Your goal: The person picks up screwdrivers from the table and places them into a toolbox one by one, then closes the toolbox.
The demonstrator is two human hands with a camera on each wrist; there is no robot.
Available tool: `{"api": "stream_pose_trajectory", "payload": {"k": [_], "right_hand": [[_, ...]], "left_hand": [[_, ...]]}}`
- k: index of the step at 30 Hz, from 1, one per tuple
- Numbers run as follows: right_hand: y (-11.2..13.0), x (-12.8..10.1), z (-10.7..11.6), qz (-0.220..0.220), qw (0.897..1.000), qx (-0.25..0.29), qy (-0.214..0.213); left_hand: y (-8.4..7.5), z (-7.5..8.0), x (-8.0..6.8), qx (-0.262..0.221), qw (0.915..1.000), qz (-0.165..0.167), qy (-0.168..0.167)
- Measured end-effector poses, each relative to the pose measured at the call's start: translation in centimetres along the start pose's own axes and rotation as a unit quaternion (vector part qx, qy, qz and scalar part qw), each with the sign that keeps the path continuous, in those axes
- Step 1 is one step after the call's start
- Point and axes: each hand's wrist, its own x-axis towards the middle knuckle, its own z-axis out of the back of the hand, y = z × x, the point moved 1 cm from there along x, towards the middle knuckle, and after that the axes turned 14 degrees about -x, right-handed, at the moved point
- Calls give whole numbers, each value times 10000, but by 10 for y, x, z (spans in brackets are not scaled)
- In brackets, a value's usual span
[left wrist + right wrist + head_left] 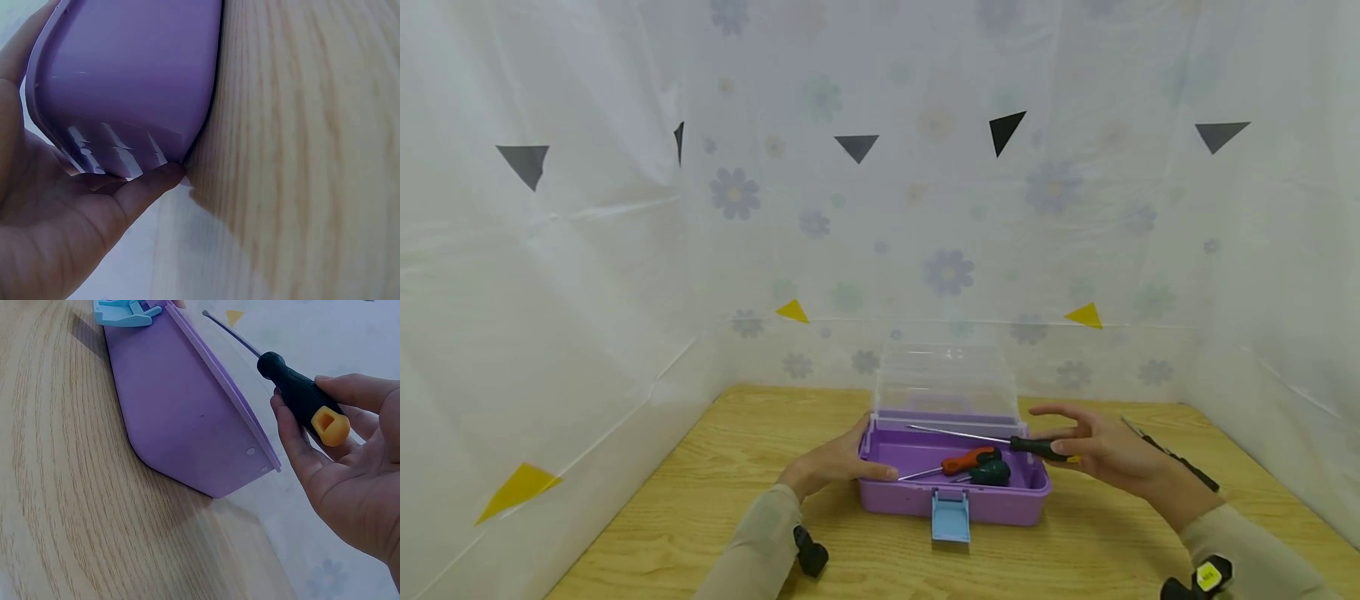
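A purple toolbox [985,507] stands on the table with its clear lid [946,379] raised at the back and its light-blue latch [951,518] hanging down in front. My left hand [838,461] grips the box's left end, thumb over the front rim; the left wrist view shows fingers against its end wall. In my right hand [1101,450] is a long screwdriver [306,400] with a dark handle and yellow end, held above the box's right side, its shaft pointing left. Inside the box lie a red-handled screwdriver [970,460] and a green-handled screwdriver [990,473].
To the right of the box, a thin dark-handled screwdriver [1187,467] lies on the wooden table [760,417]. Pale flower-patterned sheeting [955,208] closes in the back and both sides.
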Motion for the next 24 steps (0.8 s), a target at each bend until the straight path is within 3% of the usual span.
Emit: {"api": "stream_pose_trajectory", "payload": {"k": [8,17,24], "right_hand": [[0,15,-6,10,9989,-455,124],[-1,29,-11,41,9978,-428,510],[6,35,-17,-221,9967,-710,318]], "left_hand": [[0,1,-1,125,9999,35,-89],[-1,1,-3,203,9997,66,-95],[-1,3,-1,151,9999,-61,-27]]}}
